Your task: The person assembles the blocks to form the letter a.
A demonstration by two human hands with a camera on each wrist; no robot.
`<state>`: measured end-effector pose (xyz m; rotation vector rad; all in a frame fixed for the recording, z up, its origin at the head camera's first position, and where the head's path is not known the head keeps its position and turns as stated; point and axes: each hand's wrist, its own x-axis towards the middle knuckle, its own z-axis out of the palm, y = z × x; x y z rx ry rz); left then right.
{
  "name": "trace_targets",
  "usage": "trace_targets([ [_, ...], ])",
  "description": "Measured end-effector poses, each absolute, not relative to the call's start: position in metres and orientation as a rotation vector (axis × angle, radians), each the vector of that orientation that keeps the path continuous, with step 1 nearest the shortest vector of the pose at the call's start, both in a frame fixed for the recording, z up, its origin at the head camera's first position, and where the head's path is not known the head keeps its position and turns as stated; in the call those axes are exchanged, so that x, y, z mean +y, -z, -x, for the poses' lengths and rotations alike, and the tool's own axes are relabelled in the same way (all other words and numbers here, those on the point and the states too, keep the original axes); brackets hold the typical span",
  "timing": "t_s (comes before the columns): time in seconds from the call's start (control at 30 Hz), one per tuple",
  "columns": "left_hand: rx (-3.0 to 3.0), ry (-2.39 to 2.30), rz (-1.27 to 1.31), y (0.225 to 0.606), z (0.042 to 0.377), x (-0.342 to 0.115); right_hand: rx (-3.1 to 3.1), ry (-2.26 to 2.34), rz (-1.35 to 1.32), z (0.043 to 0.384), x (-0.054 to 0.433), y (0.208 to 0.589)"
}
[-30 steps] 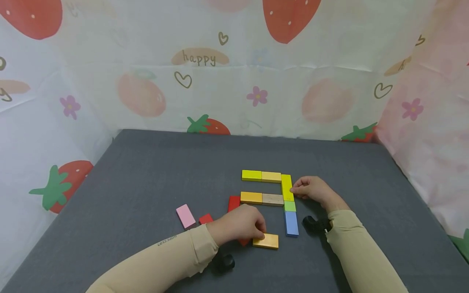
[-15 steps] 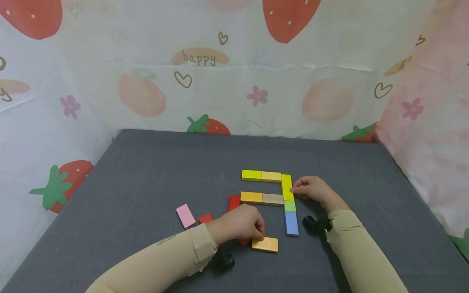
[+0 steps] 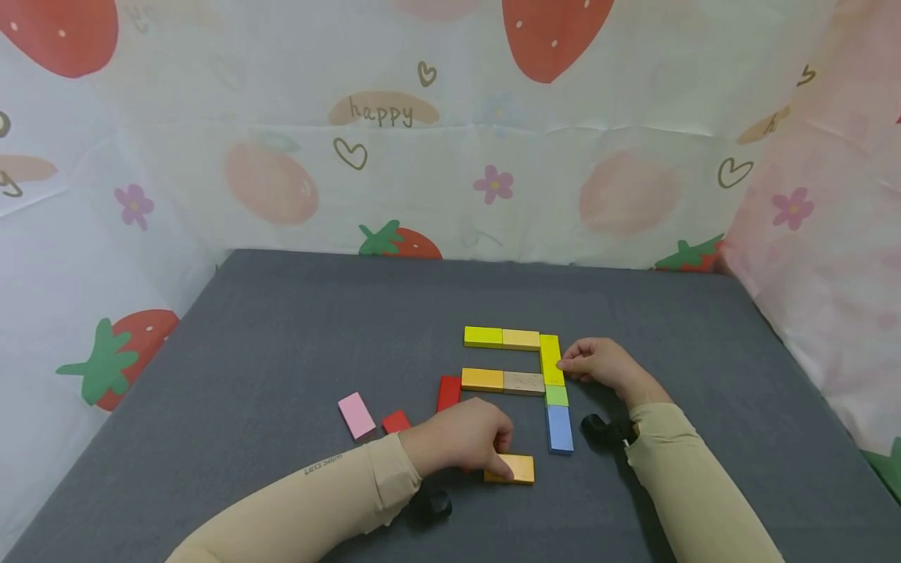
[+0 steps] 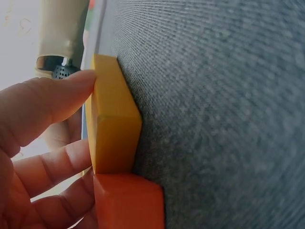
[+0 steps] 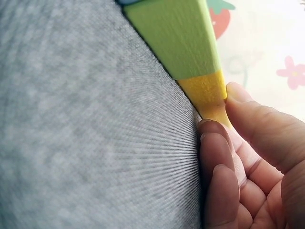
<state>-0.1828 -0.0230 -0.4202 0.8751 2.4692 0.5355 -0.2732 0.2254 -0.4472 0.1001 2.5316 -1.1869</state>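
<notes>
My left hand (image 3: 461,436) pinches a flat orange wooden block (image 3: 522,469) at its left end. In the left wrist view, the thumb lies on the upper face of that block (image 4: 116,138), whose end touches a red block (image 4: 128,205). At the right, my right hand (image 3: 601,365) touches the edge of a long yellow block (image 3: 552,360). The right wrist view shows the thumb on the top of this yellow block (image 5: 205,90) and loosely bent fingers beside it. A green block (image 3: 556,396) and a blue block (image 3: 560,430) continue the column towards me.
A row of yellow (image 3: 483,337) and tan (image 3: 521,339) blocks lies behind. Orange (image 3: 482,380) and wood-grain (image 3: 524,384) blocks form a middle row. One red block (image 3: 448,392) is partly hidden by my left hand. Another red block (image 3: 396,421) and a pink block (image 3: 357,416) lie left.
The orange block has shifted slightly towards me. My left thumb has come down onto its near side and the hand has lowered a little. The right hand has stayed in place.
</notes>
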Motion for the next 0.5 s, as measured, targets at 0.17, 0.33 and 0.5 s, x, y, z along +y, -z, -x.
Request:
trace_targets([
  [0.17, 2.457, -0.563, -0.825, 0.4180, 0.1808, -0.0220, 2.531, 1.184, -0.102, 0.2742, 0.2254, 0.4481],
  [0.33, 2.471, -0.544, -0.822, 0.4152, 0.1793, -0.0218, 2.532, 1.180, -0.096, 0.2750, 0.2264, 0.4495],
  [0.5, 2.474, -0.527, -0.844, 0.4146, 0.1798, -0.0213, 2.529, 1.180, -0.091, 0.2750, 0.2267, 0.4497],
])
